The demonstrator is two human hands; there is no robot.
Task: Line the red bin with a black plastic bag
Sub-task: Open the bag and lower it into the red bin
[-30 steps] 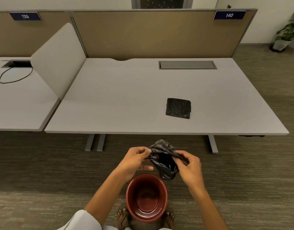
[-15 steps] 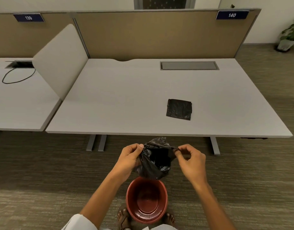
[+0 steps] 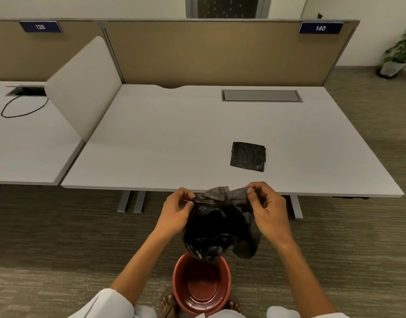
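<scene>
Black plastic bag (image 3: 216,228) hangs above the red bin (image 3: 201,286), its top edge pinched by left hand (image 3: 174,214) and right hand (image 3: 269,214).

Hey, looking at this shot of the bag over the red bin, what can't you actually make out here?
Head view only:
- Far rim of the red bin: covered by the hanging black bag.
- Whether the bag's mouth is open: hidden by its own folds between the left hand and right hand.
- Near rim of the bin and the feet: cut off by the bottom edge.
- Folded black bag on the desk: one bag or several is too small to tell.
</scene>
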